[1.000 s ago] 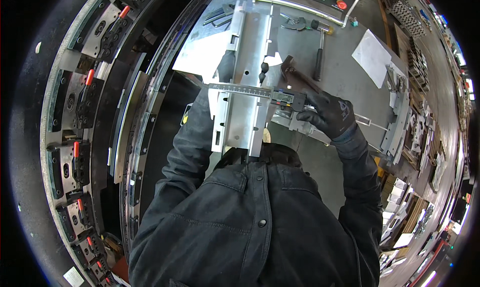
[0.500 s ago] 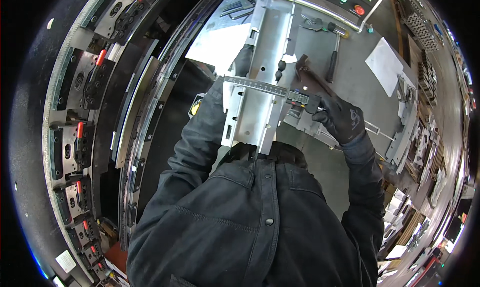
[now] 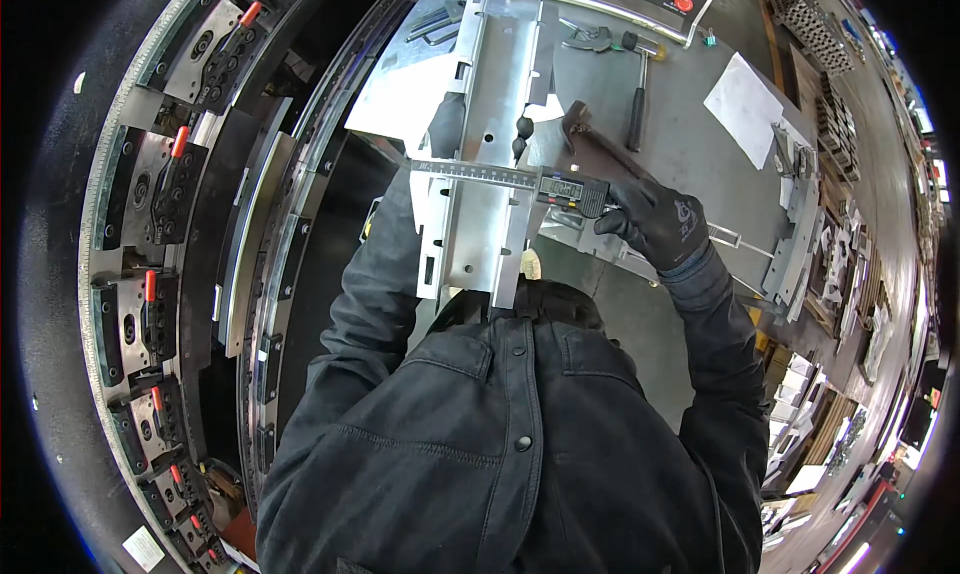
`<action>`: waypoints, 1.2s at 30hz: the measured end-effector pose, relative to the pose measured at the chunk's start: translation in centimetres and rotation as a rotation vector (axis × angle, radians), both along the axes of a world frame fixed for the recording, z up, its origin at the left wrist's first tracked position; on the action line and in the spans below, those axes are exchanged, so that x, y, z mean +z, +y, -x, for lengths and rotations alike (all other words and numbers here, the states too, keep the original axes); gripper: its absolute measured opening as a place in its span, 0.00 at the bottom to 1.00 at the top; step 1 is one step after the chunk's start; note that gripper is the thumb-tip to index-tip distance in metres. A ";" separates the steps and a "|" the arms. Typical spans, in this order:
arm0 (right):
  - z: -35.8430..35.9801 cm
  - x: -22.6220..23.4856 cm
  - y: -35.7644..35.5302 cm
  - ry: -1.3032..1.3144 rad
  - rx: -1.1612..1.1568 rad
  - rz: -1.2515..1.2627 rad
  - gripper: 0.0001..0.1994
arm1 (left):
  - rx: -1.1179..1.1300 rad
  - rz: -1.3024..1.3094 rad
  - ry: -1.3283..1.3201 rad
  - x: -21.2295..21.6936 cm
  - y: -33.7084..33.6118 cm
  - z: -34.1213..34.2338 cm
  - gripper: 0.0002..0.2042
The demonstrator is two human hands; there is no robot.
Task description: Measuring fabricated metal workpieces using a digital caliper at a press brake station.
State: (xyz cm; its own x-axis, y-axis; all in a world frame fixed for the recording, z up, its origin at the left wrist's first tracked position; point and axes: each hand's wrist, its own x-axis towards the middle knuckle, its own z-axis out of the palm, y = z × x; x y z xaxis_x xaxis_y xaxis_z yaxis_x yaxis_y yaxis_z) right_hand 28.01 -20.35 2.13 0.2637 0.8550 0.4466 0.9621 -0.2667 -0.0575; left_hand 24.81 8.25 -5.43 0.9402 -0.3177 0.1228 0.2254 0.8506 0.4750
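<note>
I hold a long folded sheet-metal part (image 3: 490, 224) upright in front of my chest. A digital caliper (image 3: 500, 177) lies across it, its beam spanning the part's width. My right hand (image 3: 655, 224), in a black glove, grips the caliper's display slider at the part's right edge. My left sleeve reaches up behind the part. My left hand (image 3: 445, 124) is mostly hidden there, and only a dark glove shows at the part's left flange, gripping it.
On the grey steel table (image 3: 690, 154) lie a black-handled hammer (image 3: 637, 89), a brown-headed mallet (image 3: 590, 139), pliers (image 3: 590, 39) and a paper sheet (image 3: 750, 104). A control panel with a red button (image 3: 683, 2) sits at the back. Metal brackets (image 3: 800, 224) are at right. A big ring machine with red-handled clamps (image 3: 160, 174) curves along the left.
The caliper stays across the part with my right hand on its slider. Only the view has shifted a little. Nothing was picked up or let go.
</note>
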 end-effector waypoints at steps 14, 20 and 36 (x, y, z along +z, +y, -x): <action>0.2 0.9 0.0 0.066 0.007 0.086 0.21 | -0.019 -0.004 0.022 -0.3 -1.2 2.5 0.26; 0.9 1.5 -0.4 0.170 0.020 0.012 0.22 | 0.046 -0.016 0.064 -0.8 0.2 -1.0 0.26; 2.4 1.2 -0.7 0.157 0.021 0.125 0.24 | 0.011 0.013 -0.010 -1.6 2.1 -0.2 0.26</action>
